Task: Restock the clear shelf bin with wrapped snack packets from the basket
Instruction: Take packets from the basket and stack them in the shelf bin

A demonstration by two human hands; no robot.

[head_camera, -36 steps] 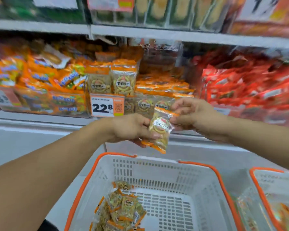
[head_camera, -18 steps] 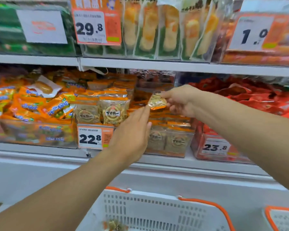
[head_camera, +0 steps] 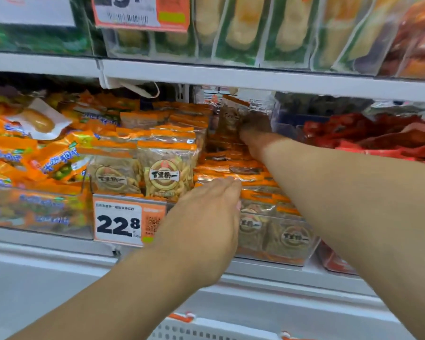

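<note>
My right hand grips a snack packet far inside the clear bin; my left hand hovers near, fingers straight.

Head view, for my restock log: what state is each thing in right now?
Clear shelf bin: nearly full of stacked packets.
Snack packet: upright, held deep at the bin's back.
Right hand: gripping that packet.
Left hand: open, fingers straight over the front packets.
Basket: only its rim shows.
</note>
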